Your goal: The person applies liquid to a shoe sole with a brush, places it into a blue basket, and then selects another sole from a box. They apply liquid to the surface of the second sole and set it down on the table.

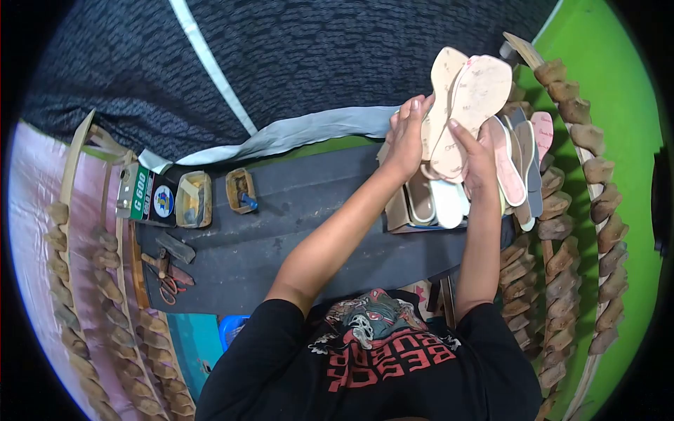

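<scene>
Pale shoe insoles (481, 88) with small printed marks are held up over a box at the back right of the table. My right hand (479, 158) grips them from below, thumb across the front one. On their left side, my left hand (408, 140) is closed around the edge of another pale insole (444, 70), fingertips upward. Below and behind my hands, the box (399, 216) is packed with more insoles in white, brown, pink and grey, standing on end. Part of the box is hidden behind my hands and forearms.
On the dark table (309, 224) stand a G 600 tin (144, 196) and two small containers (194, 200) (241, 191). Scissors (168, 288) and other tools lie at the left edge. Racks of wooden shoe lasts (602, 203) flank both sides; a dark curtain hangs behind.
</scene>
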Available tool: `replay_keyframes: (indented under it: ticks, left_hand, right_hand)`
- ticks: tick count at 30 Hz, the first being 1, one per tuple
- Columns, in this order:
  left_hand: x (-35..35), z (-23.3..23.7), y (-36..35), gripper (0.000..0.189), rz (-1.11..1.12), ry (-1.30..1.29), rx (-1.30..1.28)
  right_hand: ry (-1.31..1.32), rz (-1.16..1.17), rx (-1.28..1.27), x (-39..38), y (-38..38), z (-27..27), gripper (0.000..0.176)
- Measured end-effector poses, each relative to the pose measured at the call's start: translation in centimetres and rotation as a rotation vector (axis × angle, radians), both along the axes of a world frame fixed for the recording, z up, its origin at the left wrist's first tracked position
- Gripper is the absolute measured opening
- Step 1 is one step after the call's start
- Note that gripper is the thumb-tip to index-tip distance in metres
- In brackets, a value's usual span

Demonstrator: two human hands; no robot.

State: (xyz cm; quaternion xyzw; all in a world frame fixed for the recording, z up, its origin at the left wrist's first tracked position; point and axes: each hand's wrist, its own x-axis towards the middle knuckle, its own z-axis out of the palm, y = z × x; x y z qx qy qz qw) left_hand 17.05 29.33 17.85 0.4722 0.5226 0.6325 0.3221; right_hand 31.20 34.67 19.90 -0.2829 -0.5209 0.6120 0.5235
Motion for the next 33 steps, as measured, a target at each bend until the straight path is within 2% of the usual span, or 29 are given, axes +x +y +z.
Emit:
replay_keyframes:
  ticks: [4,5,10,13,15,17,18,19,21,23,24,25,27,32,33]
  left_hand:
    - [-6.4,-2.7,-4.8,0.068,0.074,-0.012,-0.069]
    - [-8.0,-4.2,-6.0,0.065,0.096,-0.032,-0.047]
    - [-12.8,-13.9,-12.4,0.062,0.243,-0.124,-0.284]
    - [-13.5,-17.1,-14.6,0.065,0.142,-0.43,-0.356]
    - [-13.1,-18.6,-15.3,0.07,0.096,-0.533,-0.41]
    - [-12.2,-20.1,-15.1,0.074,-0.013,-0.629,-0.497]
    - [-11.1,-19.1,-15.1,0.076,-0.067,-0.698,-0.53]
    - [-9.5,-20.6,-14.6,0.079,-0.028,-0.595,-0.527]
    - [-5.9,-25.3,-13.1,0.084,0.045,-0.384,-0.516]
    - [-3.5,-26.3,-12.9,0.088,-0.015,-0.335,-0.618]
    - [-2.5,-24.0,-13.2,0.088,0.019,-0.211,-0.667]
    - [-1.7,-22.8,-13.3,0.088,0.052,-0.085,-0.714]
    - [-1.3,-22.8,-12.7,0.085,0.04,-0.11,-0.684]
    - [-0.9,-21.8,-12.7,0.077,0.126,-0.105,-0.724]
    - [-0.6,-21.3,-12.7,0.074,0.171,-0.028,-0.738]
  right_hand:
    - [-0.084,0.138,-0.164,-5.2,-4.5,-2.6,0.068]
    - [-0.102,0.18,-0.201,-6.4,-5.5,-4.0,0.069]
    - [-0.242,0.332,-0.347,-11.5,-11.0,-12.4,0.076]
    - [-0.276,0.398,-0.448,-12.3,-12.7,-15.7,0.073]
    - [-0.286,0.438,-0.539,-11.7,-13.0,-17.6,0.072]
    - [-0.363,0.464,-0.523,-10.4,-12.3,-18.9,0.074]
    - [-0.403,0.463,-0.517,-9.6,-11.8,-19.2,0.075]
    - [-0.443,0.46,-0.513,-8.6,-11.4,-19.7,0.076]
    - [-0.589,0.362,-0.406,-6.8,-10.5,-22.2,0.078]
    - [-0.822,0.208,-0.243,-5.8,-10.2,-23.6,0.078]
    - [-0.939,0.219,-0.137,-6.0,-11.0,-21.1,0.076]
    - [-0.892,0.178,-0.058,-5.7,-11.1,-21.8,0.075]
    - [-0.796,0.105,0.107,-5.6,-11.1,-23.0,0.074]
    - [-0.927,0.063,0.283,-5.4,-11.9,-23.2,0.087]
    - [-0.952,0.062,0.303,-5.4,-11.8,-23.3,0.088]
